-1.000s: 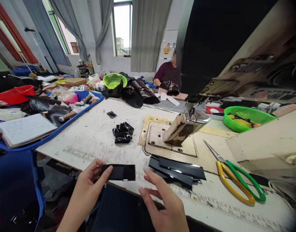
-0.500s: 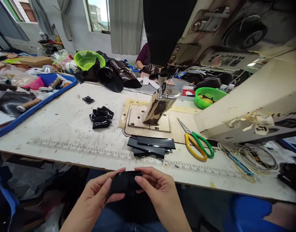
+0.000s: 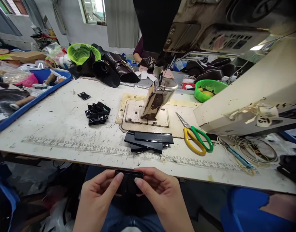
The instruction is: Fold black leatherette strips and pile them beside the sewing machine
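Just off the table's front edge, my left hand [image 3: 100, 190] and my right hand [image 3: 159, 190] hold a black glossy strip [image 3: 128, 181] between them, thumbs on its near face. The strip looks folded, with both ends drawn inward; its lower part blends into the dark behind. Beyond my hands, long flat black strips [image 3: 150, 141] lie stacked across the printed ruler. Further left sit a small pile of folded glossy black pieces [image 3: 97, 113] and one single piece [image 3: 84, 95].
A sewing machine post [image 3: 155, 100] rises mid-table, its head overhead at right. Scissors [image 3: 195, 138] lie right, near tweezers [image 3: 239, 156] and coiled cord. A blue tray [image 3: 39, 96] stands left, a green bowl [image 3: 208, 91] behind. Across the table is a person's arm [image 3: 138, 55].
My left hand has brought the strip's left end in towards the middle, so it looks shorter and folded. The view has shifted slightly.
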`<state>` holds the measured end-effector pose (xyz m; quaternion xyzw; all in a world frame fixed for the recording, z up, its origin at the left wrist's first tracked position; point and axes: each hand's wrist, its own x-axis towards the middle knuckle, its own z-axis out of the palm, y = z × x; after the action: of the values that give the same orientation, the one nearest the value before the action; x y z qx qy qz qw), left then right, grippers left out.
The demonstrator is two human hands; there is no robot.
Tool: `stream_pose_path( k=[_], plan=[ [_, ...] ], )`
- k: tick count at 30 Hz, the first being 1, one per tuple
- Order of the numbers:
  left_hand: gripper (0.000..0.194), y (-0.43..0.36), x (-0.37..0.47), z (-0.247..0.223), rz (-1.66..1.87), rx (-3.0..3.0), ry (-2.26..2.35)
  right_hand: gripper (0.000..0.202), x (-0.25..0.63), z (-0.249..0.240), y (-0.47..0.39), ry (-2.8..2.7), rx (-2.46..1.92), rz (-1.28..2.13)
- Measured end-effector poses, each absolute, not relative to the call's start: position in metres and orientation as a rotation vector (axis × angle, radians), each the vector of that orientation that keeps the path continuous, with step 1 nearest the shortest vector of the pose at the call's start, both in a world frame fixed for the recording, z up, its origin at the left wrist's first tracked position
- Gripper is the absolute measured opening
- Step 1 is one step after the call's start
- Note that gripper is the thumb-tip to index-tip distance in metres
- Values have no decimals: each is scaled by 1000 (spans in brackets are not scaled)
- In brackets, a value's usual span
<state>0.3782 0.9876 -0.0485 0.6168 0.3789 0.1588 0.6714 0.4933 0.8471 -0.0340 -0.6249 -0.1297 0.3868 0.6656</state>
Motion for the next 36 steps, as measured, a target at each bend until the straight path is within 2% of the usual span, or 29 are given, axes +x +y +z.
stream_pose_path(
  k=[5,20,25,32,36],
  plan=[
    [40,978,382,-42,478,1423,962,40,492,-32,848,-267,-1376,895],
    [29,961,384,-25,551,1479,945,42,487,-31,853,-254,-1368,907],
    [34,960,383,-25,479,1576,883,39,490,-26,860,-287,-1392,1016],
    [44,981,378,-35,144,1613,633,34,489,-28,858,-424,-1475,974],
    [45,972,378,-37,352,1765,670,34,484,-28,860,-407,-1431,1004]
  ],
)
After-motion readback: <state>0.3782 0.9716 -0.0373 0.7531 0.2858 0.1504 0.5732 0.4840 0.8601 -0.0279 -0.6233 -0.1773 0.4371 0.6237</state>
